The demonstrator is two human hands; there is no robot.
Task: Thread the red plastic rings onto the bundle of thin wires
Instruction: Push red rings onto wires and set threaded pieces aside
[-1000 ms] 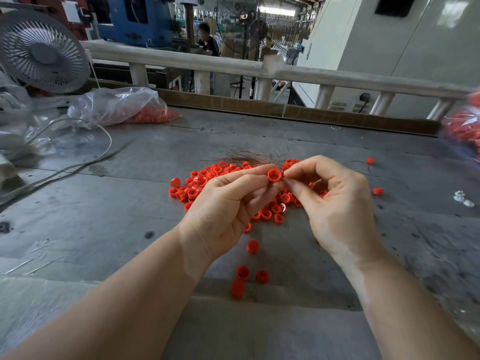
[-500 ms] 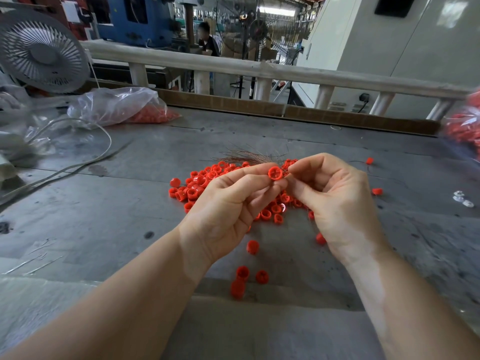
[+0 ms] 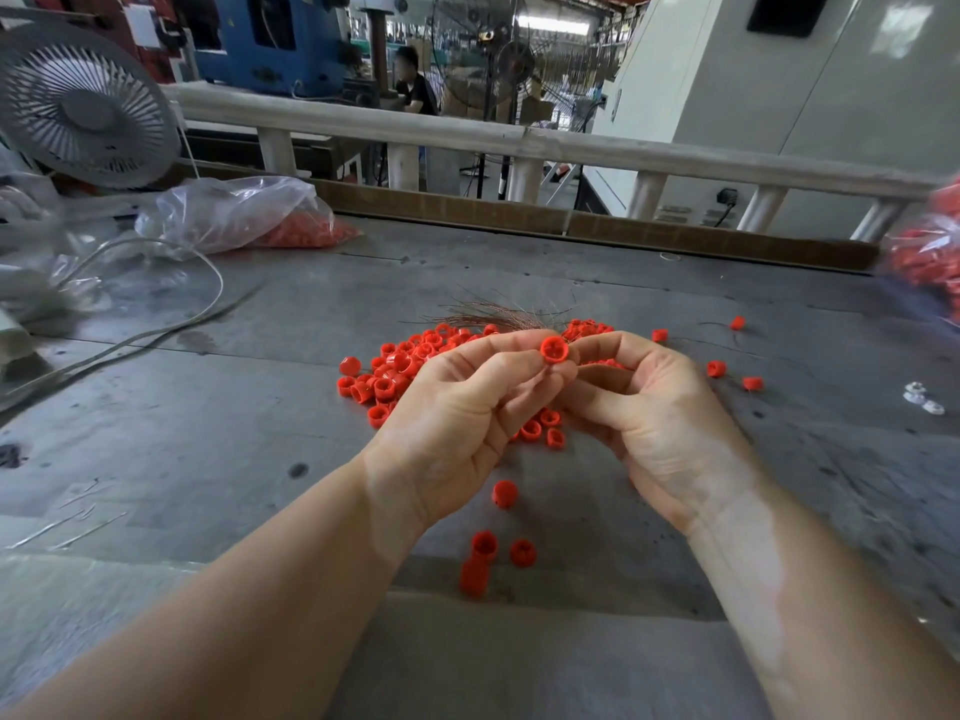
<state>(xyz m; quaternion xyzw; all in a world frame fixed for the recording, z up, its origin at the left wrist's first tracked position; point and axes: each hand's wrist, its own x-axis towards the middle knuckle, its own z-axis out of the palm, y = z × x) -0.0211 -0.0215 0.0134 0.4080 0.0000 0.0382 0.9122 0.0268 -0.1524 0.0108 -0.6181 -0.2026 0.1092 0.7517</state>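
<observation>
My left hand [image 3: 462, 413] pinches a red plastic ring [image 3: 552, 350] between thumb and fingers, its open end facing me. My right hand [image 3: 660, 407] is curled beside it, its fingertips touching the ring's right side and pinching thin wire there. A bundle of thin copper-coloured wires [image 3: 498, 311] fans out on the grey table [image 3: 208, 433] just behind my hands. A pile of loose red rings [image 3: 400, 366] lies under and left of my hands. Three more rings [image 3: 485, 545] lie nearer to me.
A clear bag of red rings [image 3: 244, 215] lies at the back left beside a grey fan [image 3: 78, 106] and a cable [image 3: 156, 330]. Another bag of red parts [image 3: 930, 252] sits at the right edge. Stray rings [image 3: 717, 368] and white parts [image 3: 924, 400] lie right.
My right hand has turned palm-up and slid lower, closer to the left. The ring stays pinched in my left hand at nearly the same spot.
</observation>
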